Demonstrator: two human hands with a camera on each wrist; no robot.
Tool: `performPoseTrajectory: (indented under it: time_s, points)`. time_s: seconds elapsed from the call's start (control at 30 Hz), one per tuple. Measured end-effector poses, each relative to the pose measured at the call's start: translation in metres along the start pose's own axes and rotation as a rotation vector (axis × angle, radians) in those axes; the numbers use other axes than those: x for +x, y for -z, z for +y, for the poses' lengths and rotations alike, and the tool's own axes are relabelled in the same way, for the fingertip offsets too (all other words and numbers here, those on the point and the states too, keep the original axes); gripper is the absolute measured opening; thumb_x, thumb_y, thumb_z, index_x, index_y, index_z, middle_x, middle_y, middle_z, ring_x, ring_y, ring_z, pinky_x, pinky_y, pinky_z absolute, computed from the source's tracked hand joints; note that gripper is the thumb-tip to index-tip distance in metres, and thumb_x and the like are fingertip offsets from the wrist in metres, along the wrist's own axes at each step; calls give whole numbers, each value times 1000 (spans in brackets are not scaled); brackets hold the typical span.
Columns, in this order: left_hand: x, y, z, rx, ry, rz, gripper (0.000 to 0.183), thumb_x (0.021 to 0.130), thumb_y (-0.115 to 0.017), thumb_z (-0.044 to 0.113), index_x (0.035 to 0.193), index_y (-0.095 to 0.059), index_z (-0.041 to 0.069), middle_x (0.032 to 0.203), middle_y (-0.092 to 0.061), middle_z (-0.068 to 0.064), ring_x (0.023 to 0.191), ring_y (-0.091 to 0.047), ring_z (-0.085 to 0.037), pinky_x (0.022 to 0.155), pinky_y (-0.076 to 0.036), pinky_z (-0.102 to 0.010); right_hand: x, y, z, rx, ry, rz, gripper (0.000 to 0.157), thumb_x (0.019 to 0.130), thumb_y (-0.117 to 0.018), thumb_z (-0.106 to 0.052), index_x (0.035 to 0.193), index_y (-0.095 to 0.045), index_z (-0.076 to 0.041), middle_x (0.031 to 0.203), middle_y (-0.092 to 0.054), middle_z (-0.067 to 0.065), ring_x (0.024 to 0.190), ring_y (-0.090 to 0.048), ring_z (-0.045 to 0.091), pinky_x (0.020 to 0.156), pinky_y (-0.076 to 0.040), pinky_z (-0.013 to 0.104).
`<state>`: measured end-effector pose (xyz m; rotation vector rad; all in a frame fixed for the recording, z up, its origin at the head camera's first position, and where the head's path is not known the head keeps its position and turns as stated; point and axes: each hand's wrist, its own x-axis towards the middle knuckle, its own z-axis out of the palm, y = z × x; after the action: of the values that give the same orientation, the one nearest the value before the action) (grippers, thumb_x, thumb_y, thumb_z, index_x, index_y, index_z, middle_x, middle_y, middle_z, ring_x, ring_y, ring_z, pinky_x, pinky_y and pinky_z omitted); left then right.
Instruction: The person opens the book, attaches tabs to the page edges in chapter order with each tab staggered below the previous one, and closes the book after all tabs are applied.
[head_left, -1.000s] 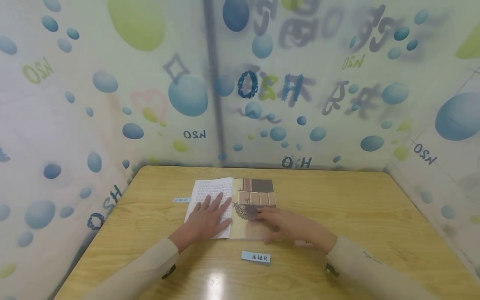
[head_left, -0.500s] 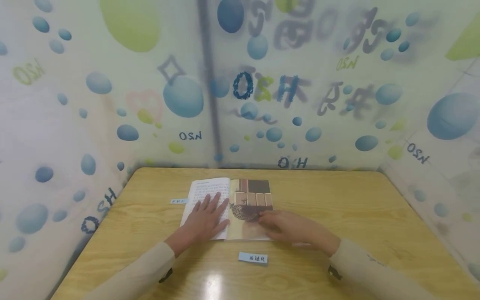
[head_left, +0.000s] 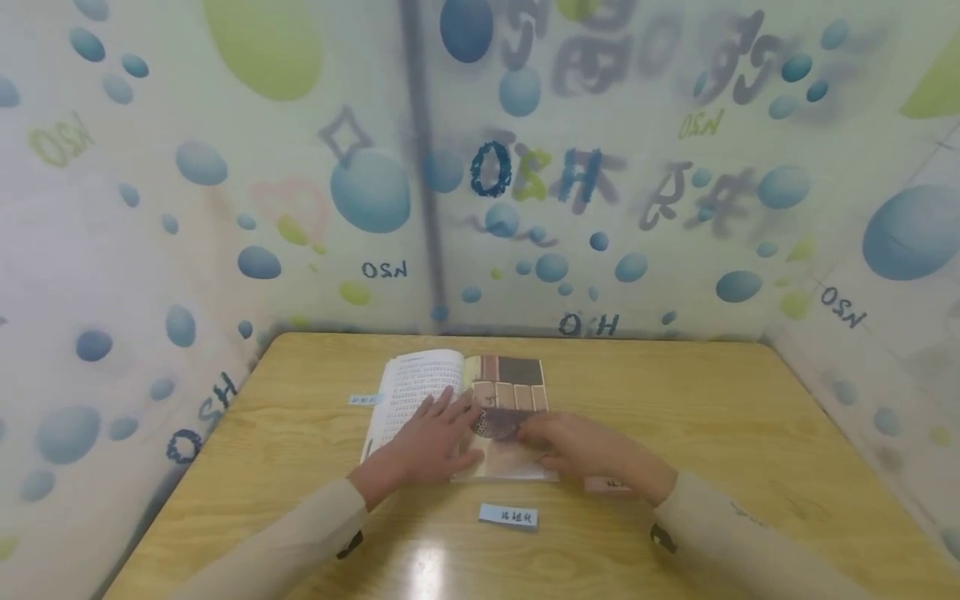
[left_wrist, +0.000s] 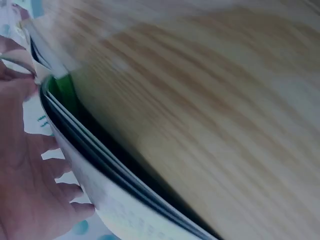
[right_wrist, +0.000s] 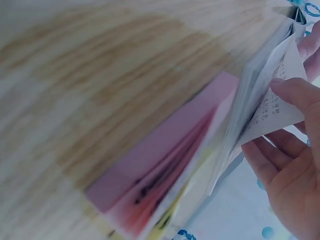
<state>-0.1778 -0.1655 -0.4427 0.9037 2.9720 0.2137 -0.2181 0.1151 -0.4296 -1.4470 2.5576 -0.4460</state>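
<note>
An open book (head_left: 423,371) lies on the table, text on its left page and a brown illustration (head_left: 517,396) on its right. My left hand (head_left: 431,437) rests over the middle of the book, fingers spread and fairly straight. In the left wrist view those fingers (left_wrist: 45,175) lie on the far side of the bowed pages (left_wrist: 115,190). At the book's right edge is my right hand (head_left: 588,446). The right wrist view shows its thumb (right_wrist: 295,92) and fingers pinching a page (right_wrist: 280,102), whose corner is bent away from the others.
A blue paper slip (head_left: 508,516) with handwriting lies in front of the book, and another blue slip (head_left: 364,400) sits by its left edge. A pink slip (head_left: 607,484) is partly under the right forearm. Patterned curtain walls (head_left: 630,208) stand behind the wooden table (head_left: 697,400).
My left hand has slid right, from the left page toward the middle. The left page now bulges upward. My right hand's fingers have drawn back slightly toward the page's edge.
</note>
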Motion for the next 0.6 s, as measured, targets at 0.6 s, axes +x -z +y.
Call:
performPoseTrajectory:
  time_s: [0.6]
  points:
    - [10, 11, 16, -65, -18, -74, 111, 82, -67, 74, 162, -25, 8, 167, -15, -14, 149, -14, -44, 117, -16, -61, -1, 20, 4, -1, -37, 67, 53, 82, -78, -2, 133, -64, -11, 136, -61, 3, 125, -56, 21, 104, -47, 39]
